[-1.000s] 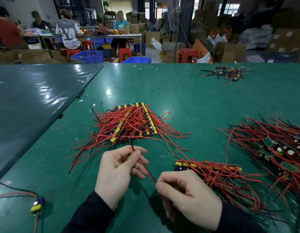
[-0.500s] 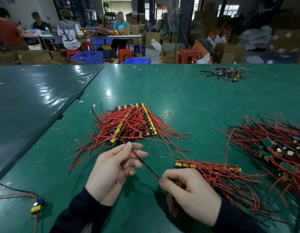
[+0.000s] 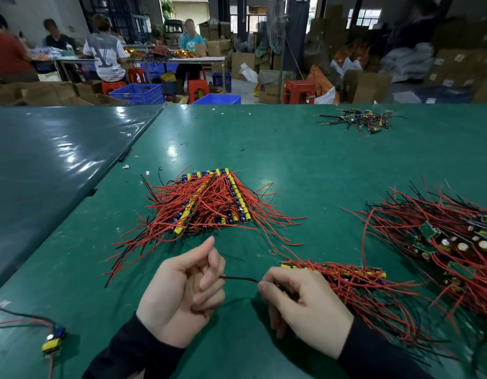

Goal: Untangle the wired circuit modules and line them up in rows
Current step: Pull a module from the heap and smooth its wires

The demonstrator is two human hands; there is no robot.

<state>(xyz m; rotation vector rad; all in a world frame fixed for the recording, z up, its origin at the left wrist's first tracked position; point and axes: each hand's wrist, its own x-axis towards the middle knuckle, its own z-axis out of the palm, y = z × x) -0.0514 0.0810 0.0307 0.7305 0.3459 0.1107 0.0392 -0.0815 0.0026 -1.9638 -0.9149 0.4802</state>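
Observation:
My left hand point(image 3: 182, 294) and my right hand point(image 3: 302, 305) are low in the middle, with a short dark wire point(image 3: 238, 279) stretched level between them. My left fingers curl round its left end and my right thumb and fingers pinch its right end; whatever module hangs on it is hidden under my right hand. A neat stack of modules in rows point(image 3: 209, 203), with yellow and blue parts and red wires fanning out, lies just beyond my hands. One more row of modules point(image 3: 346, 272) lies beside my right hand. A tangled pile of modules point(image 3: 455, 242) sits at the right.
A single loose module point(image 3: 52, 343) with its wires lies at the lower left on the green table point(image 3: 291, 165). A small pile of modules point(image 3: 357, 121) sits far back right. A darker table point(image 3: 45, 165) adjoins on the left. People work at benches beyond.
The wire ran slanting from the stack's near edge to my right hand. My left hand has slid along it towards the right hand, and the wire now lies short and level, clear of the stack.

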